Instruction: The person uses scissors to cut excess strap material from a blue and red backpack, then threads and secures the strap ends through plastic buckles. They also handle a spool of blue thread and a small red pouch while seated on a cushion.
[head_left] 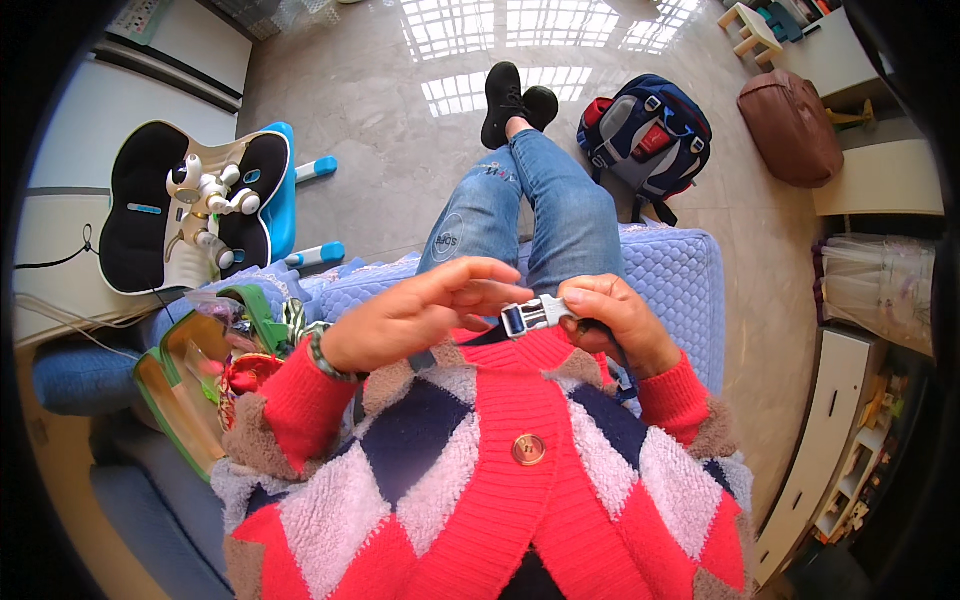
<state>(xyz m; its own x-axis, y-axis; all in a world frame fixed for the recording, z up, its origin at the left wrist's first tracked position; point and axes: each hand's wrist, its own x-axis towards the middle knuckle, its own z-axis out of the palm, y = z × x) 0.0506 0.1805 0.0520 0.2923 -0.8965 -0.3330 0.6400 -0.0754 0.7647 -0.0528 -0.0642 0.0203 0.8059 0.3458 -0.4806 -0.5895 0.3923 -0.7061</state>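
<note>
Over a blue quilted seat (680, 270), the right hand (615, 322) gripped a white-and-blue plastic buckle (533, 315); the left hand (420, 315) hovered unclenched.

Cardigan (520, 480): fuzzy red, navy, white and brown diamonds, round button (528, 449)
Wrist: green beaded bracelet (322, 357)
Legs: blue jeans (530, 200)
Shoes (515, 98): black

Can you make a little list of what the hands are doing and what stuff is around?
right hand: shut on the grey plastic buckle of a dark strap
left hand: open, fingers spread, beside the buckle
clothing: red patterned cardigan, blue jeans
seat: blue quilted cushion
floor: blue backpack, brown bag
person's left: open green case
</note>
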